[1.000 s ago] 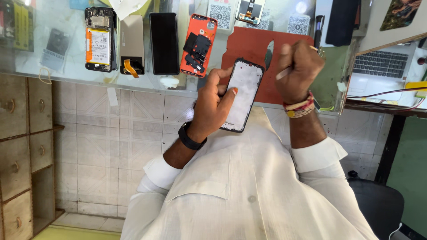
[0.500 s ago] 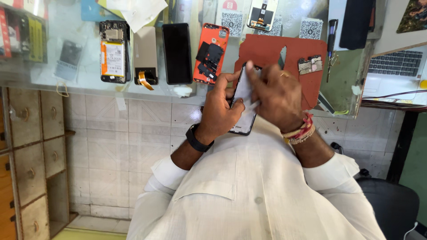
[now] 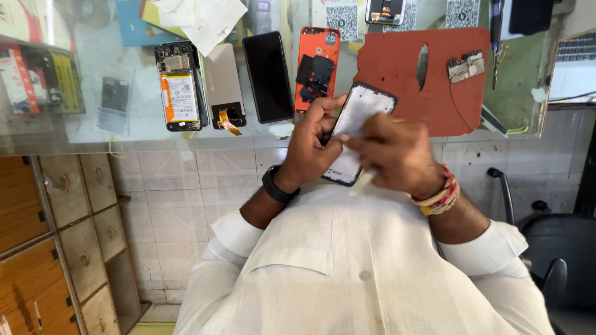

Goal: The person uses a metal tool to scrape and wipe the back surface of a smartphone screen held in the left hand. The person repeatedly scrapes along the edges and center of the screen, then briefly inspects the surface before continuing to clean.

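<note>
A phone screen frame (image 3: 357, 127), black-edged with a pale whitish inner face, is held tilted above the counter edge, its lower part covered; a thin pale tool (image 3: 363, 180) is laid against it.

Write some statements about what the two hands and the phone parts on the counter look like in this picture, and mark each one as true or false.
1. The left hand grips the phone frame by its edge. True.
2. The right hand rests flat on the red mat. False: it is over the phone frame, holding a pale thin tool.
3. An opened phone with a battery lies on the glass counter, left of a black phone. True.
4. The orange phone back lies in the person's lap. False: it lies on the counter beside the red mat.
5. The left wrist bears a black watch. True.
6. A small circuit board lies on the red mat. True.
</note>
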